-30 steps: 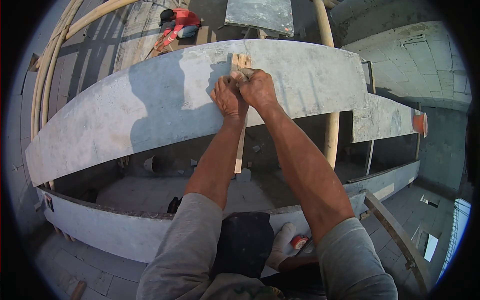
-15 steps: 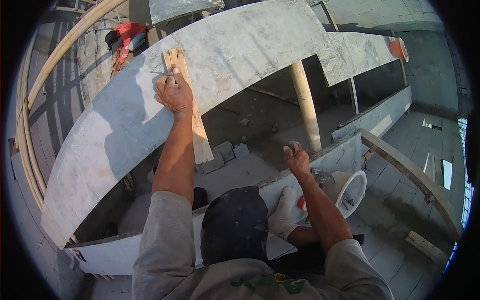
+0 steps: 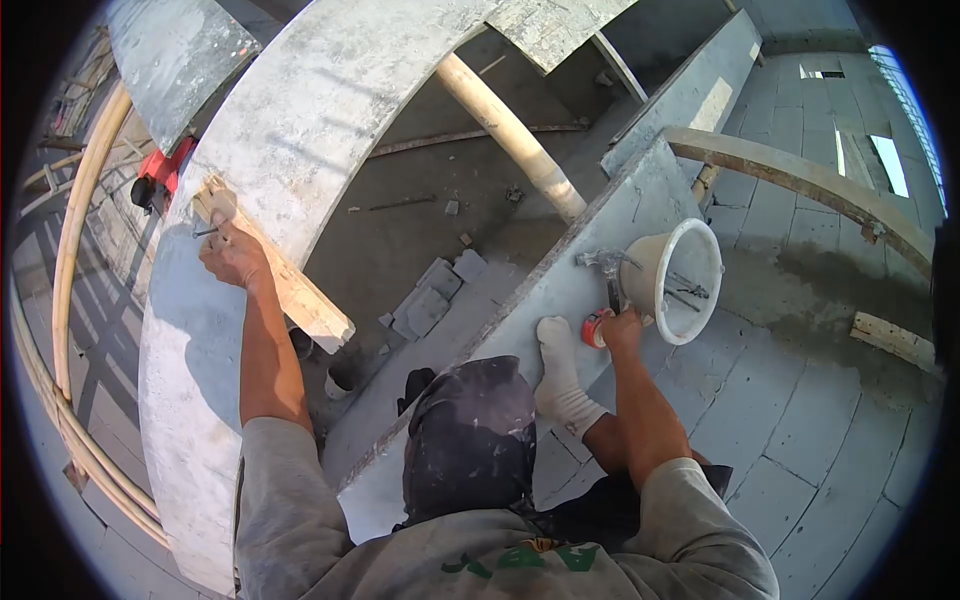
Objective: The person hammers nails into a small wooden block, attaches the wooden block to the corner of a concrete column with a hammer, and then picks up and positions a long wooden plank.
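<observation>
My left hand (image 3: 238, 262) is closed around a rough wooden batten (image 3: 305, 300), which lies across the curved grey panel (image 3: 290, 120) and overhangs its inner edge. A nail (image 3: 205, 232) pokes out beside the fingers of that hand. Low on the right, my right hand (image 3: 626, 330) is wrapped around the handle of a claw hammer (image 3: 613, 285), its head up against a white bucket (image 3: 646, 268). A round red object (image 3: 592, 329), its kind unclear, sits beside the hand. Small metal pieces (image 3: 686, 290) show inside the bucket.
A long grey board (image 3: 560, 270) runs diagonally past my socked foot (image 3: 562, 375). A round wooden post (image 3: 510, 135) slants under the panel. Bamboo poles (image 3: 70, 300) curve along the left. Another person in red (image 3: 165, 170) crouches beyond the panel. Broken slabs (image 3: 425, 300) lie below.
My right hand has come down from above the board to the hammer by the bucket. My left hand stays on the batten. The view has turned to the right.
</observation>
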